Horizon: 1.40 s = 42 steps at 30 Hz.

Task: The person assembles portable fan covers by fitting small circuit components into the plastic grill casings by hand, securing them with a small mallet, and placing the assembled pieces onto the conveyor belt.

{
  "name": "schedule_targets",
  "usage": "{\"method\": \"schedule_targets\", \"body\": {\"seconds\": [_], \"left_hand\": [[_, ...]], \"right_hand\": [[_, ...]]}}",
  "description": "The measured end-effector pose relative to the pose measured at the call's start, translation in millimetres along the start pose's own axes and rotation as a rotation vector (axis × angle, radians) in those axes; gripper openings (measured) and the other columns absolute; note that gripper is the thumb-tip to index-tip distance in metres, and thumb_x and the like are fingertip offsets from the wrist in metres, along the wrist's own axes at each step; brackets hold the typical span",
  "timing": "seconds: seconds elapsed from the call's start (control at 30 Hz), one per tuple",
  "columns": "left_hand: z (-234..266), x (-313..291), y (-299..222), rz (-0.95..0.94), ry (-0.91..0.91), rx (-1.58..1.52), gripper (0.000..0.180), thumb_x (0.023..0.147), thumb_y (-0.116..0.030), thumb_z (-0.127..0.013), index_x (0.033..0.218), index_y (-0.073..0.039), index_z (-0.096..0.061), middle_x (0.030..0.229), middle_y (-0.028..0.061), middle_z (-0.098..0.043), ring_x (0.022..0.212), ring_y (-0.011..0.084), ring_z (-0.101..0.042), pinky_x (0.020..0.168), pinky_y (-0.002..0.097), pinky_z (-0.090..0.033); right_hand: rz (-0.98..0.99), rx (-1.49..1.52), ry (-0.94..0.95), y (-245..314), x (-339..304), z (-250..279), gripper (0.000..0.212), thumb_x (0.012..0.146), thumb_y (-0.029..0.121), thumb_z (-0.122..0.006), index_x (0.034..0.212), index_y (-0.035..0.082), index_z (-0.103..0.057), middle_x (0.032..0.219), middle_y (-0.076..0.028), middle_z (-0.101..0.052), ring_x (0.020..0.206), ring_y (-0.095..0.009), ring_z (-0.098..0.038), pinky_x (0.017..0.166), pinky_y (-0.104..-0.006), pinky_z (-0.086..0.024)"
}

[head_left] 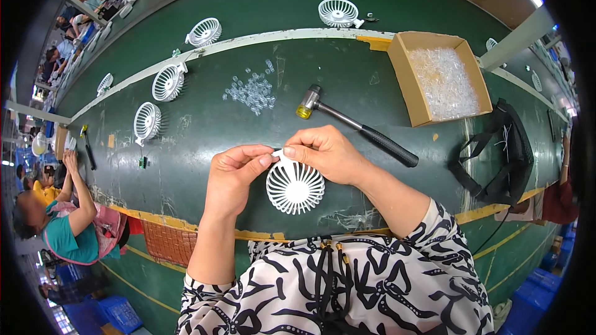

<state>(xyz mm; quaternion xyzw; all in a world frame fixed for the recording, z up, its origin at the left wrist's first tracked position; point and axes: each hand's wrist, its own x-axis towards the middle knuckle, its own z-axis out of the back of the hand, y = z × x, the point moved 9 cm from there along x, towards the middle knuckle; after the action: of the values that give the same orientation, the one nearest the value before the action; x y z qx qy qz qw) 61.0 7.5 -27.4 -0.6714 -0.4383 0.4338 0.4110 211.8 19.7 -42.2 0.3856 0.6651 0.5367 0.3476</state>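
Observation:
A white round fan housing with slatted sides hangs at the table's near edge, its short neck turned away from me. My right hand is closed, with thumb and fingers pinching that neck. My left hand closes on the neck from the other side; whether something small sits between its fingertips is hidden. Beyond my hands lies a hammer with a yellow-tipped head and a black grip. Small clear plastic pieces are heaped further off to the left.
A cardboard box of clear plastic pieces stands at the back right, near a black bag. More fan housings lie at the left, some with small green boards; another housing rests on the far belt. A co-worker works at far left.

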Motion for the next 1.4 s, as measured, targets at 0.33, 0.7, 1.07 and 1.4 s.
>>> {"method": "schedule_targets", "body": {"seconds": [0.33,0.7,1.07,1.4], "left_hand": [[-10.8,-0.8,3.6,-0.029,-0.086,0.278,0.013,0.089,0.002,-0.070,0.101,0.003,-0.074,0.094,0.0062,-0.074,0.083,0.0094,-0.066,0.077,0.0233,-0.054],[4.8,13.7,28.7,0.142,-0.083,0.034,0.018,0.097,-0.010,-0.065,0.106,0.005,-0.071,0.090,0.0048,-0.072,0.076,0.0081,-0.064,0.069,0.0228,-0.053],[24.9,43.3,-22.4,0.128,-0.052,0.095,0.014,0.094,-0.010,-0.069,0.100,0.002,-0.072,0.087,0.0036,-0.072,0.074,0.0081,-0.064,0.068,0.0227,-0.053],[53.7,148.3,-209.7,-0.822,-0.505,1.365,0.025,0.083,-0.021,-0.077,0.096,-0.001,-0.072,0.092,0.0154,-0.072,0.082,0.0305,-0.067,0.072,0.0418,-0.051]], "right_hand": [[-0.035,-0.219,-0.007,1.1,-4.1,4.1,0.019,0.097,0.017,-0.066,0.095,-0.001,-0.070,0.076,0.004,-0.062,0.071,-0.002,-0.052,0.061,-0.0210,-0.043],[0.038,-0.282,-0.111,9.6,-2.0,9.8,0.010,0.096,0.010,-0.061,0.094,0.000,-0.061,0.071,0.001,-0.060,0.064,-0.003,-0.051,0.056,-0.0243,-0.042],[0.193,-0.418,-0.232,24.6,-3.3,14.1,0.024,0.094,0.010,-0.065,0.111,-0.005,-0.058,0.087,-0.016,-0.070,0.071,-0.026,-0.069,0.065,-0.0330,-0.054],[0.331,-0.590,-0.220,24.1,1.8,10.7,0.018,0.091,0.010,-0.065,0.105,-0.001,-0.064,0.090,-0.016,-0.070,0.078,-0.033,-0.070,0.067,-0.0402,-0.055]]}}
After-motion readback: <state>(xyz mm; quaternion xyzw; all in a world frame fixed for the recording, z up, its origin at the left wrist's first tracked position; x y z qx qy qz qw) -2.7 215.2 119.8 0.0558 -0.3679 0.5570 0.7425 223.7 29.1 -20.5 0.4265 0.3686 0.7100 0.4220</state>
